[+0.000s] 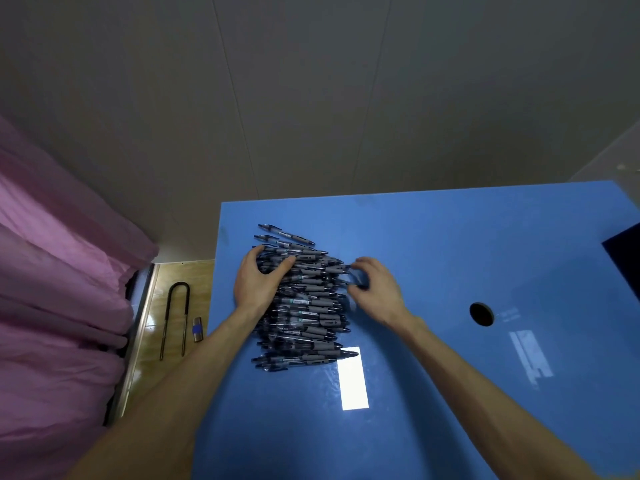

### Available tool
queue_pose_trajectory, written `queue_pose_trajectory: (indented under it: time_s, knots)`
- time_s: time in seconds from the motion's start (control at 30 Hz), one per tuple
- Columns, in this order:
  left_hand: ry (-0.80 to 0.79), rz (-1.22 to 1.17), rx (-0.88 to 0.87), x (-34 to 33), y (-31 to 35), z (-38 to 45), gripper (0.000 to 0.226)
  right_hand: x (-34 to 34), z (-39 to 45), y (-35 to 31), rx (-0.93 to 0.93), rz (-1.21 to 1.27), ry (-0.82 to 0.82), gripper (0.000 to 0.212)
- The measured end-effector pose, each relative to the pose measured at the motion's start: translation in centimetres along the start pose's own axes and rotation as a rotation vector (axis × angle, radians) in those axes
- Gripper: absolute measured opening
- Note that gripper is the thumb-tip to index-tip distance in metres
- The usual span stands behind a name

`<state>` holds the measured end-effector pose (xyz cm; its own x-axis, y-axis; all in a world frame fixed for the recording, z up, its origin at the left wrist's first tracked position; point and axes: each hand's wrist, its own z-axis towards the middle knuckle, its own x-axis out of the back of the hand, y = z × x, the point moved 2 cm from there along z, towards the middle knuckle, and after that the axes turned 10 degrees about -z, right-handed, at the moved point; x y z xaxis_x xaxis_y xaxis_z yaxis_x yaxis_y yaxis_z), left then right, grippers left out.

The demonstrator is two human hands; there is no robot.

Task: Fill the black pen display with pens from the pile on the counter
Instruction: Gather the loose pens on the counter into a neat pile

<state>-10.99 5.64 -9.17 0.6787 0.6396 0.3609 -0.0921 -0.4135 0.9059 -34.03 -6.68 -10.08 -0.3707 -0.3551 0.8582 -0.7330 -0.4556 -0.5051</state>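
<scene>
A large pile of dark pens with grey grips (306, 313) lies on the blue counter (433, 254), the pens roughly parallel with tips to the right. My left hand (258, 278) is on the pile's upper left, with fingers and thumb curled round a bunch of pens. My right hand (375, 285) is at the pile's right edge, its fingers curled at the pen tips. A black object (625, 251) cut off by the right edge of the view may be the pen display; only a corner shows.
A round hole (481, 314) is in the counter to the right of my right arm. Off the counter's left edge, a black U-shaped bar (175, 320) and a small metal piece with blue tape (196, 329) lie on the floor. Pink fabric (59, 289) hangs at the left.
</scene>
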Motion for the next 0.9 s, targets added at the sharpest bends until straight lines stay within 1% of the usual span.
queue_pose_trajectory:
  time_s: [0.03,0.1,0.17,0.23,0.33,0.4,0.6,0.7,0.8,0.9]
  knots:
    - [0.003,-0.001,0.005,-0.1,0.0,0.0,0.089,-0.1,-0.5,0.9,0.048,-0.091,-0.001,0.042]
    - [0.004,-0.006,0.006,-0.2,0.2,-0.1,0.087,-0.4,-1.5,2.3,0.125,-0.167,0.051,0.027]
    - [0.016,-0.042,0.001,-0.1,0.2,-0.1,0.077,-0.1,-1.9,3.0,0.131,-0.126,0.118,0.016]
    - [0.026,-0.099,0.004,0.2,0.2,0.2,0.066,0.3,-2.0,3.5,0.107,-0.044,0.163,0.010]
    - [0.040,-0.140,0.039,0.6,0.2,0.5,0.060,1.2,-1.8,3.5,0.005,0.043,0.201,0.012]
    - [0.043,-0.146,0.057,0.8,0.2,0.7,0.060,2.0,-1.0,2.8,-0.019,0.070,0.220,0.014]
    - [0.014,-0.131,0.067,0.7,0.4,0.9,0.063,4.1,3.0,-0.5,0.072,0.087,0.220,0.015]
    - [-0.005,-0.066,0.057,0.7,0.2,1.2,0.065,4.2,6.7,-3.0,0.157,0.014,0.140,0.020]
    - [-0.022,-0.046,0.074,1.0,0.2,2.1,0.063,3.1,10.2,-5.9,0.198,-0.033,-0.010,0.023]
    - [-0.047,0.002,0.103,1.5,0.4,3.2,0.061,1.3,13.2,-8.0,0.201,-0.101,-0.147,0.022]
